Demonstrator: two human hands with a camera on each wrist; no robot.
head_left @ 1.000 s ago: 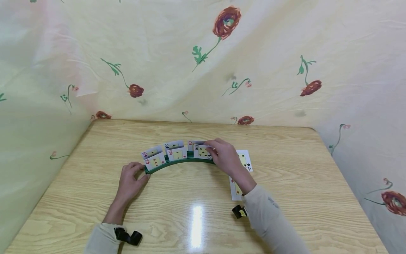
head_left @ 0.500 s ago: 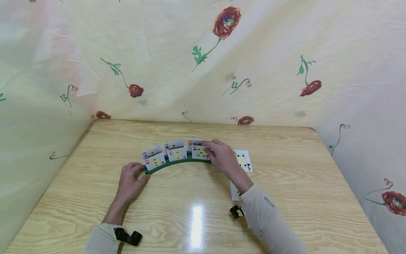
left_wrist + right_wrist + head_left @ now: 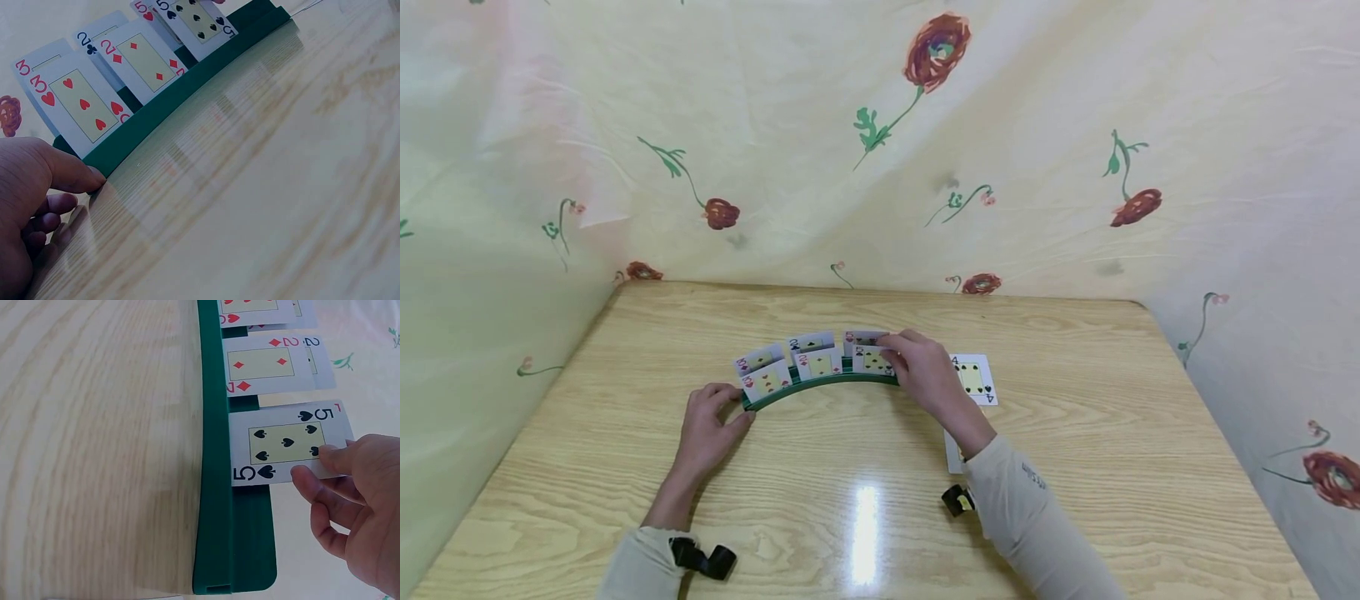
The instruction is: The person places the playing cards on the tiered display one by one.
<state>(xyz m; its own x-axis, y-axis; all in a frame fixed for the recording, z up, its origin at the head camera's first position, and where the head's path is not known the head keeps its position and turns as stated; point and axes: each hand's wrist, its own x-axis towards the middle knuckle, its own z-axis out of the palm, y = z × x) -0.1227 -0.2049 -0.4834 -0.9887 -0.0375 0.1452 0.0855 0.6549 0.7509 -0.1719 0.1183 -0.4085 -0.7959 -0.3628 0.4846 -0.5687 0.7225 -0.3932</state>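
Observation:
A curved green card holder [image 3: 820,382] stands on the table with playing cards upright in two rows. My left hand [image 3: 709,427] grips its left end, thumb in front. The front row has a three of hearts [image 3: 81,100], a two of diamonds [image 3: 145,57] and a five of spades [image 3: 286,444]. Between thumb and fingers, my right hand [image 3: 925,372] pinches the five of spades by its outer edge; its lower edge is in the holder. Behind stand a red three, a two of clubs [image 3: 811,342] and a five of hearts [image 3: 861,337], partly covered.
On the table, right of the holder, lies a four of spades [image 3: 973,379]. Nearer, another card [image 3: 953,454] is mostly hidden under the right forearm. The wooden table [image 3: 820,517] is bordered by flowered cloth [image 3: 775,167] at the back and sides.
My right hand has moved slightly left with the five of spades, which now sits a little lower and further left in the holder. The left hand has not moved.

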